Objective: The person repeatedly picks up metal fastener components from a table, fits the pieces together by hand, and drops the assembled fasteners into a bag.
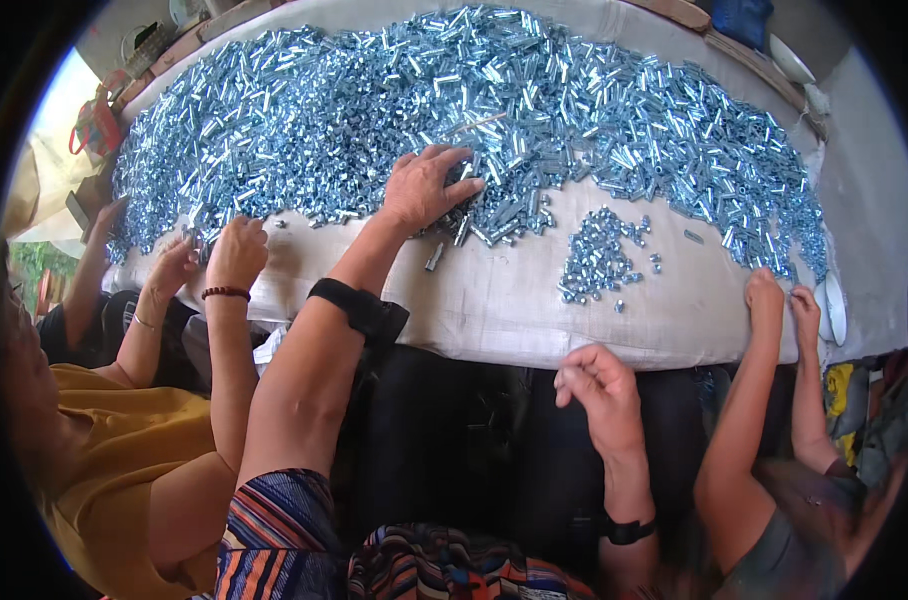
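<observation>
My left hand [426,188] reaches to the near edge of a long heap of shiny metal sleeves [534,80], its thumb apart from its fingers, which rest on the pieces. Nothing shows gripped in it. Over my lap, just off the table's near edge, my right hand [604,395] is raised with fingers curled in; whatever they may hold is hidden. Between my hands and the heap's right part lies a smaller group of short metal pieces [596,258]. A single longer sleeve [434,257] lies below my left hand on the cloth.
A pale cloth [504,315] covers the table. At left, a person in a mustard top works at the heap with both hands [236,252]. Another person's hands [764,290] are at its right end. Bricks [674,12] line the far edge, and white dishes [832,308] stand at right.
</observation>
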